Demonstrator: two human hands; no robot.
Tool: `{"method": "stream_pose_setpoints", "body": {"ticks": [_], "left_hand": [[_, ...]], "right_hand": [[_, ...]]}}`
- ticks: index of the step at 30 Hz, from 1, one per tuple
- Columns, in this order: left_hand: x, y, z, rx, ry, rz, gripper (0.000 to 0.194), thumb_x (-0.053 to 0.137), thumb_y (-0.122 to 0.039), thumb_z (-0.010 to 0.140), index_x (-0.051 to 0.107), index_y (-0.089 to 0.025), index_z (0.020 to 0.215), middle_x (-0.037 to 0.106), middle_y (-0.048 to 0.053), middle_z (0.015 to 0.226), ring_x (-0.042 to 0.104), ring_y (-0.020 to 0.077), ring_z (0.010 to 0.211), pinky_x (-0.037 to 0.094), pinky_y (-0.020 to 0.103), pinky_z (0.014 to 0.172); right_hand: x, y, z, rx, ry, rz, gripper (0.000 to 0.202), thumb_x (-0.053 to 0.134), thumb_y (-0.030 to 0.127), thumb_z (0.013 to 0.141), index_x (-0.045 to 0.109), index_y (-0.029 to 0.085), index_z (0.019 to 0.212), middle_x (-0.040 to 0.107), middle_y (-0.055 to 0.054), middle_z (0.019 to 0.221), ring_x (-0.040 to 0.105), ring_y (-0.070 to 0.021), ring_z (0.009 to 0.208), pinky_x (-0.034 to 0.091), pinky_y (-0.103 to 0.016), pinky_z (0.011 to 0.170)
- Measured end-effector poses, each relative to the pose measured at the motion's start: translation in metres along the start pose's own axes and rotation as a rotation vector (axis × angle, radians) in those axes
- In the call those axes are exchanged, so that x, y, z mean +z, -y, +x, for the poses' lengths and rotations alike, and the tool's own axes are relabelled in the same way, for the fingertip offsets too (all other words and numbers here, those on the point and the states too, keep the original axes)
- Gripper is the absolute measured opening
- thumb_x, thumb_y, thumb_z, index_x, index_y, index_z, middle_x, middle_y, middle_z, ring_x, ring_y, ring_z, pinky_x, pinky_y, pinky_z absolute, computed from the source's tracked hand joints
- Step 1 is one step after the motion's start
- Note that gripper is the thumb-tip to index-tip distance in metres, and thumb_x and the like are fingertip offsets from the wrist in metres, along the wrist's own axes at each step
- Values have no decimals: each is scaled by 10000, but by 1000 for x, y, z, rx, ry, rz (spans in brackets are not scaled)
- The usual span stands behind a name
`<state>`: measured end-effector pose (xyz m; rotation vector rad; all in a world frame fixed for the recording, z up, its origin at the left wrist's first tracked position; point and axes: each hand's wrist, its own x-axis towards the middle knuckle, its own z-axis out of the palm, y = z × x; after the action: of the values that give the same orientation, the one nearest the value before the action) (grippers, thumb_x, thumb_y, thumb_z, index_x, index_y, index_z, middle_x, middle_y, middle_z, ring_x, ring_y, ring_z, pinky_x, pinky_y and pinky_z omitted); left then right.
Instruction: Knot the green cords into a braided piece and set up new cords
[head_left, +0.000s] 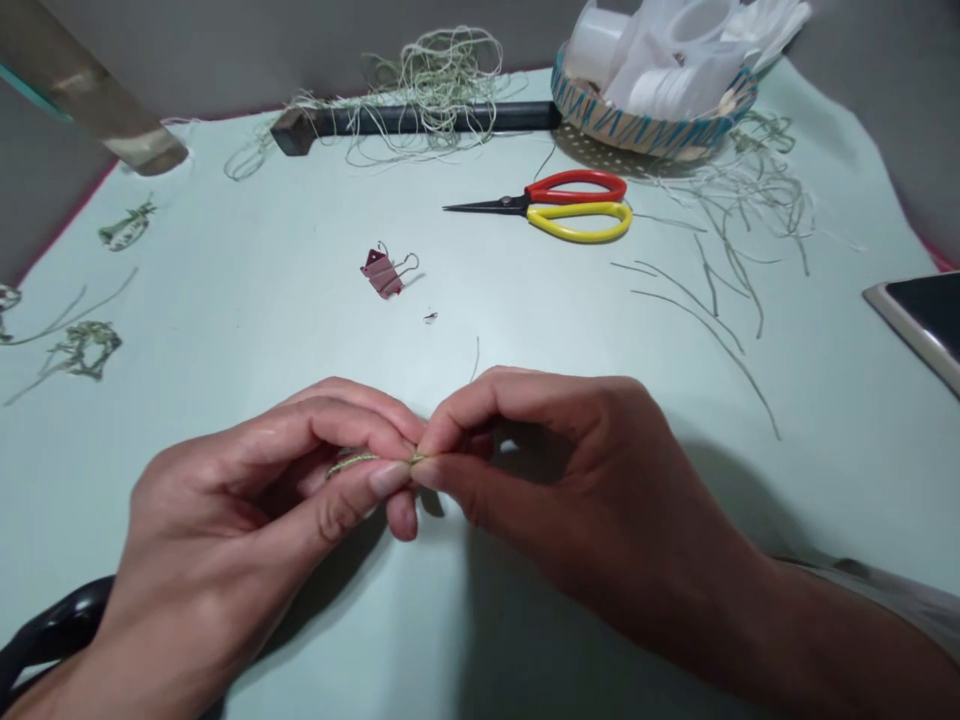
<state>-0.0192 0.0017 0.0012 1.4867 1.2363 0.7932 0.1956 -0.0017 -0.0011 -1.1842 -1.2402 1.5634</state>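
Observation:
Between my two hands, low in the middle of the view, is a thin green cord (352, 462). My left hand (262, 490) pinches it between thumb and forefinger, and part of it curves back over the fingers. My right hand (540, 450) grips the same cord right beside the left fingertips, thumb against forefinger. A small knotted bit shows where the fingertips meet; most of it is hidden. One thin strand end sticks up behind the right fingers. Beyond the hands lie a pink binder clip (384, 274) and a tiny metallic piece (430, 318).
Scissors (577, 207) with red and yellow handles lie further back. Behind them are a dark bar (517, 117) under tangled thread (450, 80) and a basket (645, 130) of spools. Loose cords (705, 315) and a phone-like device (922, 320) are right; knotted pieces (90, 350) are left.

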Motion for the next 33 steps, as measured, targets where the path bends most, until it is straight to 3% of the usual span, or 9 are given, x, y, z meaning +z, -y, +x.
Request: {"method": "stream_pose_setpoints", "body": {"ticks": [8, 13, 17, 24, 28, 33], "left_hand": [[6, 0, 0, -19, -57, -26, 65, 883, -368, 914, 852, -353, 859, 766, -6, 921, 730, 142, 658, 644, 187, 608], [6, -1, 3, -46, -40, -109, 87, 892, -334, 899, 848, -336, 824, 752, -10, 891, 701, 130, 618, 629, 206, 603], [8, -4, 6, -63, -6, -136, 94, 883, -275, 881, 869, -336, 810, 746, -10, 854, 684, 111, 592, 599, 181, 572], [8, -5, 7, -60, -10, -127, 118, 867, -231, 861, 872, -333, 800, 736, -9, 830, 690, 116, 581, 606, 184, 563], [8, -5, 6, -49, -3, -133, 122, 857, -221, 867, 861, -311, 785, 774, 8, 880, 678, 119, 575, 597, 196, 550], [8, -6, 5, -63, 18, -141, 95, 856, -234, 879, 865, -294, 805, 796, 31, 898, 684, 140, 595, 603, 224, 560]], "right_hand": [[9, -23, -9, -580, -170, -440, 125, 742, 85, 943, 718, 175, 860, 792, 79, 848, 727, -31, 796, 541, -121, 819], [7, -20, -12, -576, -141, -473, 182, 681, 129, 1020, 663, 195, 852, 788, 64, 869, 727, -51, 795, 544, -160, 790], [5, -18, -12, -551, -150, -463, 78, 663, 180, 1059, 691, 180, 987, 795, 52, 871, 723, -51, 762, 537, -171, 750], [2, -18, -7, -546, -76, -379, 74, 615, 157, 1060, 682, 163, 1028, 796, 48, 876, 727, -60, 777, 539, -191, 729], [0, -18, -6, -605, -125, -513, 189, 612, 146, 1059, 683, 179, 887, 777, 29, 852, 689, -94, 799, 529, -245, 774], [-3, -20, -6, -648, -78, -551, 219, 621, 69, 1020, 686, 185, 847, 793, 8, 914, 697, -132, 875, 523, -320, 863]]}}
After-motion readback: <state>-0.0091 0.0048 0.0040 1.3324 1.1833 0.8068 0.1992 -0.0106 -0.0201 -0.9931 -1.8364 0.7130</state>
